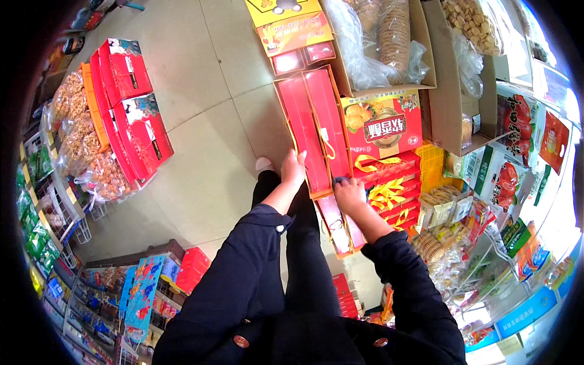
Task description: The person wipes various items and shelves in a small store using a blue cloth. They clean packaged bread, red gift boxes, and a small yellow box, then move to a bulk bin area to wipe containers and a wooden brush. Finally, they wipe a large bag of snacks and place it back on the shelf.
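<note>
Count, left to right: at least three clear bags of brown snacks (pixel 85 143); at least two upright red gift boxes (pixel 143 131); one left hand (pixel 294 169); two long red boxes (pixel 307 137), side by side in one open tray (pixel 322 194); one dark cloth (pixel 339 180); one right hand (pixel 351 196); one printed carton (pixel 389 125); one open cardboard box (pixel 424 36) containing bagged biscuits (pixel 394 36).

The left hand lies at the left edge of the open tray, fingers close together; whether they grip the edge cannot be told. The right hand is at the tray's near right corner, fingers bunched around the dark cloth.

The floor (pixel 201 140) has pale tiles with thin dark joints. Green packets (pixel 39 225) fill shelving at far left; yellow ribbons (pixel 386 194) lie on stacked red packages right of the tray; bagged goods line the right side.

The long red boxes are located in front of the person, right of the legs. Their upper faces are plain, glossy red; a yellow cord (pixel 329 149) loops over the right-hand one
</note>
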The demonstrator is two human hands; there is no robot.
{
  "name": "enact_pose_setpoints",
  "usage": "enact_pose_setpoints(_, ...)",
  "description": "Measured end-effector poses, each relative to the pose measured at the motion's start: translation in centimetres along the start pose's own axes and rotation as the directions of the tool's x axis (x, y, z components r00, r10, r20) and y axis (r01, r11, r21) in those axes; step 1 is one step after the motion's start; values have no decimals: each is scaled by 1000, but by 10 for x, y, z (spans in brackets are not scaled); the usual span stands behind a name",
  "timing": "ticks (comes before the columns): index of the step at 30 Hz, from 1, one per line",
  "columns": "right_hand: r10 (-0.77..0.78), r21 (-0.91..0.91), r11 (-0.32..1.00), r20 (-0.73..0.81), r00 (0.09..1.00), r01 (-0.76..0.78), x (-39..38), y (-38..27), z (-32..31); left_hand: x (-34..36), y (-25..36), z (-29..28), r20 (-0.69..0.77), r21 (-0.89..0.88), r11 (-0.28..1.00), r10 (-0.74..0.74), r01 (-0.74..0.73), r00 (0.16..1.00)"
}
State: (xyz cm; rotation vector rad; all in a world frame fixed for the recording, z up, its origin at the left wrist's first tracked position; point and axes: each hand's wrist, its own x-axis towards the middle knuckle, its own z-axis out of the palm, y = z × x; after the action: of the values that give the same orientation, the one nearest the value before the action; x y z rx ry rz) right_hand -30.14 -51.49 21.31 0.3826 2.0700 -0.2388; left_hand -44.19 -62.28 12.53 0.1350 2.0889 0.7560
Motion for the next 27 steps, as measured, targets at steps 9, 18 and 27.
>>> enact_pose_setpoints(9, -187, -11, 958, -778, 600, 285, 125, -14, -181, -1, -5, -5, 18, -155, 980, 126, -122, 992)
enact_pose_setpoints(18, -159, 62, 974, -502, 850, 218, 4, -34, 12, -1, 24, -30, 449, -568, 729, -114, 381, 886)
enact_pose_setpoints(27, 347, 981, 122, -186, 919, 153, 21, 136, -52, 23, 38, -40, 322, -329, 860, -287, 391, 902)
